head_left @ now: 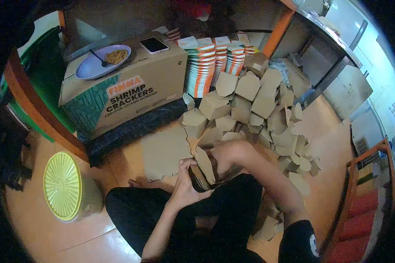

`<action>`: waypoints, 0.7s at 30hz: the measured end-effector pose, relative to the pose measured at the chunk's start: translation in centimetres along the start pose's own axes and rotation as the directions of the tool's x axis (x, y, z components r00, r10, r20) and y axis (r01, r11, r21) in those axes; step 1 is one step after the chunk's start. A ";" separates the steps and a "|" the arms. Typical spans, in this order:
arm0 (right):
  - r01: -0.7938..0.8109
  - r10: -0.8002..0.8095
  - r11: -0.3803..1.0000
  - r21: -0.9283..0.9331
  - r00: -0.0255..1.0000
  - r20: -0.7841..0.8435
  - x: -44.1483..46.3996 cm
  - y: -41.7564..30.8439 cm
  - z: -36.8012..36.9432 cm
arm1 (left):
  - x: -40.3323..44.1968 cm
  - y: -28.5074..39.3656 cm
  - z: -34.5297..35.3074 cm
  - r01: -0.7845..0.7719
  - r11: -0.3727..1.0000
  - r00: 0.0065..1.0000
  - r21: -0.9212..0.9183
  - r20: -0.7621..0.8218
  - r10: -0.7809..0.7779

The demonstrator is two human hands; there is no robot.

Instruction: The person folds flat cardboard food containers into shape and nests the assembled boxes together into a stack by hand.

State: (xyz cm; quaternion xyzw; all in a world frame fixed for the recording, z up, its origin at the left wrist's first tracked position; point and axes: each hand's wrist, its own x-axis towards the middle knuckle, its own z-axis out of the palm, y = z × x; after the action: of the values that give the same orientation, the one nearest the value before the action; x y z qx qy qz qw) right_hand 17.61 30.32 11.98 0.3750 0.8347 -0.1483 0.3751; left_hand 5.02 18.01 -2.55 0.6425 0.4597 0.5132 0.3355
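My left hand (185, 184) is wrapped round the near side of a brown paperboard food box (205, 164), its thumb below and fingers on the left edge. Several layered board edges show dark inside the box, just above my lap. My right hand (224, 158) bends down at the wrist behind the box's raised flap, and its fingers are hidden there. Beyond both hands lies a big loose heap of brown paperboard boxes (241, 107), some folded open. A flat brown cardboard sheet (164, 153) lies on the floor beyond my left hand.
A Finna shrimp crackers carton (131, 94) carries a purple plate (85, 70) of food with a dark spoon and a phone (154, 45). Orange-and-white stacked cartons (200, 72) stand beside it. At left is a tub with a yellow lid (62, 186); at right, a red-panelled rack (360, 215).
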 end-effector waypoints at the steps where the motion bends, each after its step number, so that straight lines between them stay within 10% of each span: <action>1: 0.046 -0.046 0.999 0.009 0.999 -0.006 0.1 0.4 0.0 | -0.1 0.1 0.2 0.040 0.998 0.999 -0.040 0.008 -0.039; 5: 0.062 -0.062 0.998 -0.031 0.998 0.008 0.3 -0.1 -0.2 | -2.0 4.1 1.7 -0.098 0.945 0.915 0.311 -0.345 0.209; 9: 0.034 -0.033 0.999 -0.012 0.998 0.054 -0.1 -0.5 -0.9 | -4.3 6.6 5.0 -0.075 0.793 0.851 0.605 -0.376 0.367; 21: 0.020 -0.013 0.999 -0.027 0.973 0.230 -0.9 -0.2 -3.3 | -3.0 6.3 6.3 -0.057 0.867 0.849 0.495 -0.432 0.303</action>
State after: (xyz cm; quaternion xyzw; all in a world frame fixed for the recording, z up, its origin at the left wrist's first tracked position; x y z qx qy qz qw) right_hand 16.12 31.48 14.85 0.3429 0.7908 -0.1818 0.4733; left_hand 12.52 13.29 0.52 0.5912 0.5749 0.5656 -0.0087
